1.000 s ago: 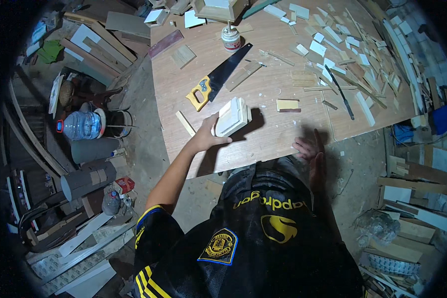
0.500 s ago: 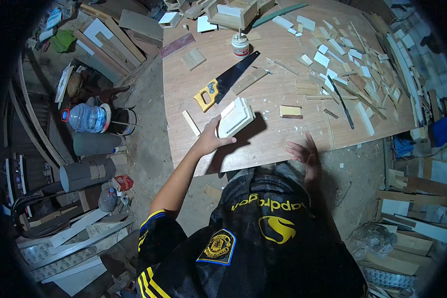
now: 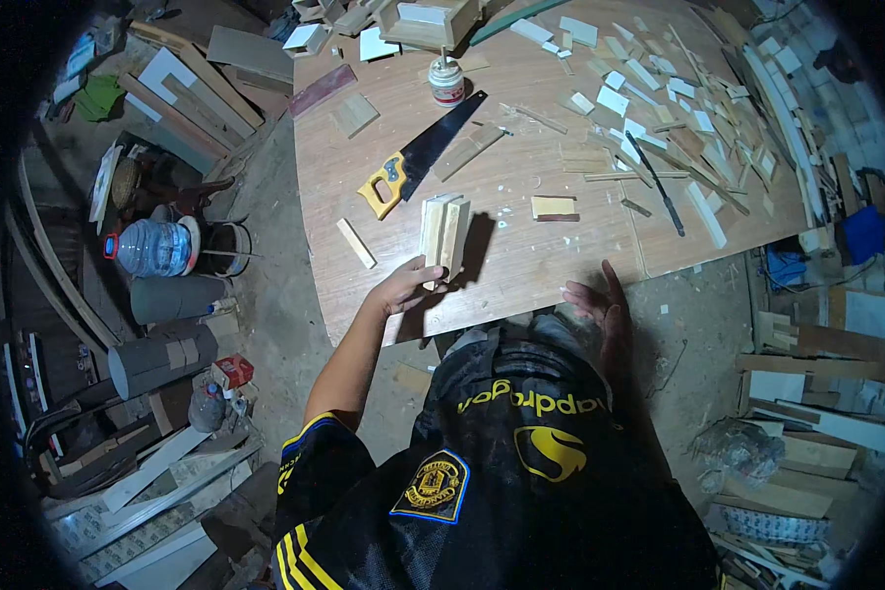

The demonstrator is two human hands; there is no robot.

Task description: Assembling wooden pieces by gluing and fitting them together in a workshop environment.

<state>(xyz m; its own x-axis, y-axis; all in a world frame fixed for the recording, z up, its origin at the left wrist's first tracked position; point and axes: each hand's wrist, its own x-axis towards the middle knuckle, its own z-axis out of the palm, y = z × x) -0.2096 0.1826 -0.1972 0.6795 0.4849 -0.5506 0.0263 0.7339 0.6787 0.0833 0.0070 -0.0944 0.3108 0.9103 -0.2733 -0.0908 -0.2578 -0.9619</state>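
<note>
Over the table's near edge, my left hand [image 3: 403, 287] grips a small layered wooden piece [image 3: 444, 234] by its lower end. It stands on edge above the tabletop, showing pale boards with a groove between them. My right hand [image 3: 600, 303] hangs just off the table's front edge, fingers apart and holding nothing. A handsaw [image 3: 425, 152] with a yellow handle lies beyond my left hand. Close by are a short wood strip [image 3: 356, 243] and a small yellow-and-brown wood piece [image 3: 555, 207].
A white jar [image 3: 446, 84] with a stick in it stands behind the saw. Wood offcuts [image 3: 649, 108] are heaped across the table's right side, with a long dark thin tool [image 3: 656, 185]. Wooden boxes [image 3: 425, 22] sit at the far edge. Boards [image 3: 816, 447] lie along the floor.
My left hand has turned the wooden piece from lying tilted, broad face up, to standing on edge. My right hand stays open in about the same place. The whole view has shifted slightly.
</note>
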